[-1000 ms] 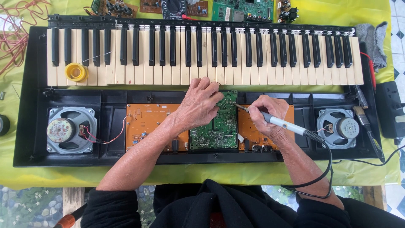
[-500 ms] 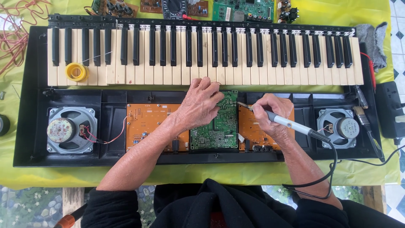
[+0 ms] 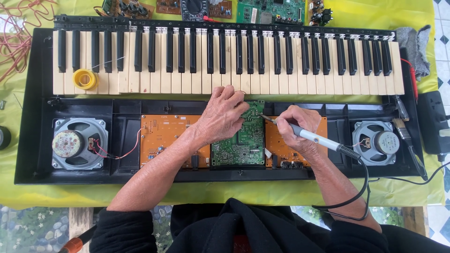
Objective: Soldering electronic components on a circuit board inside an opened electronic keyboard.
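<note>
An opened electronic keyboard lies on a yellow cloth, its case bared. At the centre sits a green circuit board between two orange boards. My left hand rests on the green board's upper left and pinches a thin solder wire near the board's top edge. My right hand grips a white-handled soldering iron like a pen. Its tip touches the green board's upper right corner. The iron's black cord loops down past my right forearm.
A round speaker with red wires sits at the left of the case, another speaker at the right. A yellow solder spool lies on the left keys. Loose circuit boards line the far edge. A grey rag and a black power strip lie right.
Both hands hold the same places on the green board. The soldering iron's tip has shifted only slightly.
</note>
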